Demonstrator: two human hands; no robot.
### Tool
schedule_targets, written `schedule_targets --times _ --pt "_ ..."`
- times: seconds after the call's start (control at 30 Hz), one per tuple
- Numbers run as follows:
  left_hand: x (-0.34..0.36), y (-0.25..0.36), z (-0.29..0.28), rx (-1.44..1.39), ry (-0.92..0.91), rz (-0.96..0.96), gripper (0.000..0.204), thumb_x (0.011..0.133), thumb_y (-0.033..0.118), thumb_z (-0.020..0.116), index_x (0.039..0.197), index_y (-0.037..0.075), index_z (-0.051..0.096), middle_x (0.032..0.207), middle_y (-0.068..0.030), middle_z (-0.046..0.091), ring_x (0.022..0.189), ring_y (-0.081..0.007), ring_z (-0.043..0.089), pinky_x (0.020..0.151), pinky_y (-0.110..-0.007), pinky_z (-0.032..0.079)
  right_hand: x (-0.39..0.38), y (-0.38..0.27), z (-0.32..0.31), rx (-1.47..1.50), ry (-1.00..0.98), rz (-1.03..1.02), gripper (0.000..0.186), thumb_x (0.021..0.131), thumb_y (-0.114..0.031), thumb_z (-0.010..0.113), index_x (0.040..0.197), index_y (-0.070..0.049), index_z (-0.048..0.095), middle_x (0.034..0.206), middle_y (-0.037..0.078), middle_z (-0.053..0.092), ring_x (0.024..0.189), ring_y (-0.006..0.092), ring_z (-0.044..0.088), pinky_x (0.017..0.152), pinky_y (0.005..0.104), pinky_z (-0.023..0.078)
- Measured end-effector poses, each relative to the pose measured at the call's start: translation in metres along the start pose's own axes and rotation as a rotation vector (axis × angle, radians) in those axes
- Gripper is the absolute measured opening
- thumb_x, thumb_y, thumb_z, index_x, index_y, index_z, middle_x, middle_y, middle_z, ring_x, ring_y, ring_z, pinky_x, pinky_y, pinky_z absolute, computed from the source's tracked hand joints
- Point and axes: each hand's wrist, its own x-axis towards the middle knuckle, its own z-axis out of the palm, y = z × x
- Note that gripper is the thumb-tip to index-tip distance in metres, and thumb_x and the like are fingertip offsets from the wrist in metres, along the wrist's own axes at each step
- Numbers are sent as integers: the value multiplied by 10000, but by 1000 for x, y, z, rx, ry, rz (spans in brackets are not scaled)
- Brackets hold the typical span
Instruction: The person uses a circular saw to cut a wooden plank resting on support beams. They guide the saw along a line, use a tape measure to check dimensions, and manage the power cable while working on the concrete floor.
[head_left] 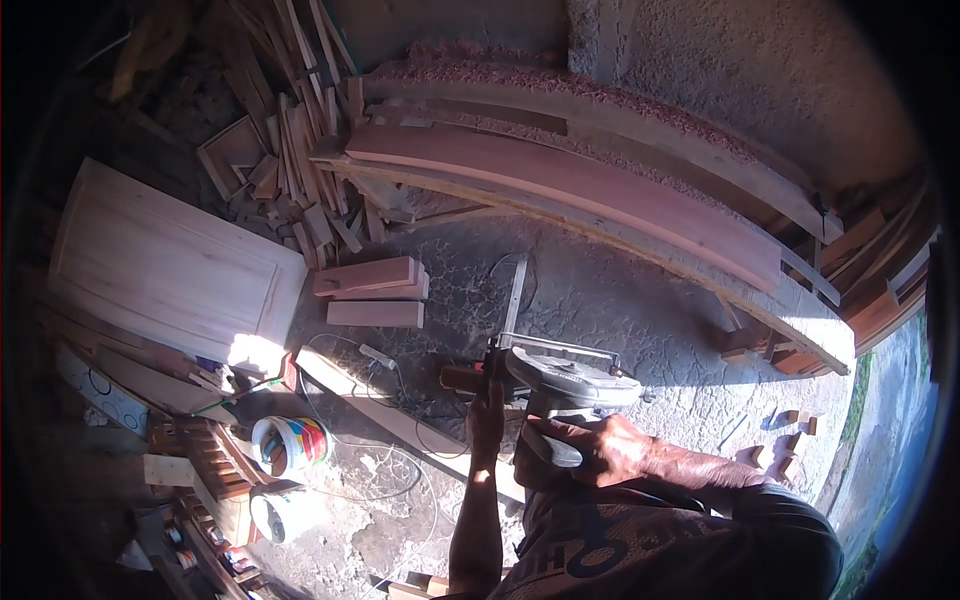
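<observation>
In front of me is a power saw with a rounded grey guard (570,380), which looks like a miter saw. My right hand (612,450) is closed around its dark and grey handle (550,447). To the left of the guard, my left hand (487,420) reaches forward in shadow, its fingers against the saw's dark side. Whether those fingers grip anything is too dark to make out. A short brown wood piece (460,379) lies just beyond that hand. A pale metal bar (516,295) extends away from the saw.
A reddish plank (560,195) lies along a long bench strewn with shavings. Stacked blocks (375,292), a panelled door (180,260) and a paint bucket (290,445) stand to the left. A long board (400,420) and a cord cross the floor. Small offcuts (790,440) lie right.
</observation>
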Motion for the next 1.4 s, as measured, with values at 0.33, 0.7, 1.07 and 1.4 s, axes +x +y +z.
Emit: schedule_targets --times 0.33,0.7,1.07,1.4 --pt "35 41 56 -1177 -227 35 687 1027 638 329 1456 115 450 1397 -84 541 1288 -266 497 1125 -444 347 -52 39 -7 -580 343 -403 777 840 -291 568 1572 -214 321 1398 178 569 1270 383 570 1040 542 464" --pt "56 238 170 -1247 -284 243 575 1054 583 328 1311 108 524 1220 -38 558 1134 -193 525 1048 -401 374 -134 153 -109 -412 343 -339 531 898 -273 534 1410 -134 522 1418 123 567 1253 331 571 1090 503 427" --pt "98 391 289 -1003 -434 346 462 1041 532 430 1155 121 606 1070 -10 591 1065 -173 539 940 -351 421 -173 270 -204 -827 495 -106 464 969 -322 466 1430 -276 483 1382 70 599 1186 327 625 938 588 512" --pt "175 422 349 -1114 -538 144 341 896 509 679 921 169 675 778 22 644 759 -157 629 734 -344 507 -147 324 -235 -764 556 -116 449 957 -229 510 1406 -219 518 1311 124 636 1133 334 654 958 526 526"
